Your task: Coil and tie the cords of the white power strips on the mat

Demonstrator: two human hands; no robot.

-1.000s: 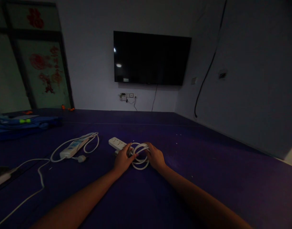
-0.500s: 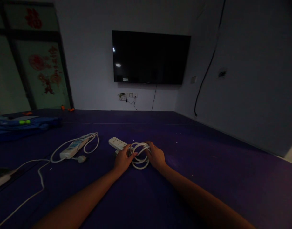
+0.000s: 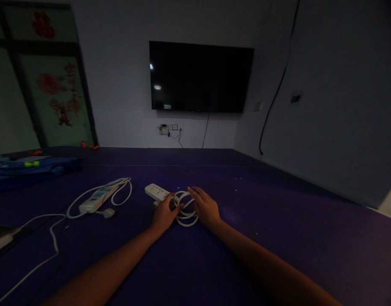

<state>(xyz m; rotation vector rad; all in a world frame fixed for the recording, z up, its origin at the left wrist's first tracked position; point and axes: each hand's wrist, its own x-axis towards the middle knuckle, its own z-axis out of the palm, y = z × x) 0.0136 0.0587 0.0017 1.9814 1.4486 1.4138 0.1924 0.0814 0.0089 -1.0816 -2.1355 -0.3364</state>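
Note:
A white power cord [image 3: 186, 222] lies in loose loops in front of me, beside a white power strip [image 3: 156, 192] on the purple floor. My left hand [image 3: 164, 212] grips the left side of the loops, thumb across the cord, near the strip's close end. From the right, my right hand [image 3: 205, 207] curls over the coil with its fingers on the upper loops. Part of the cord and the strip's near end are hidden behind my hands.
Another power strip [image 3: 98, 199] with its cord and plug [image 3: 109, 213] lies to the left. A thin white cable [image 3: 55, 242] runs along the floor there. Blue cloth [image 3: 51, 168] sits farther back left. A television [image 3: 201, 76] hangs on the far wall.
My right hand's fingers have shifted slightly left and up over the top of the coil. My left hand stays on the loops.

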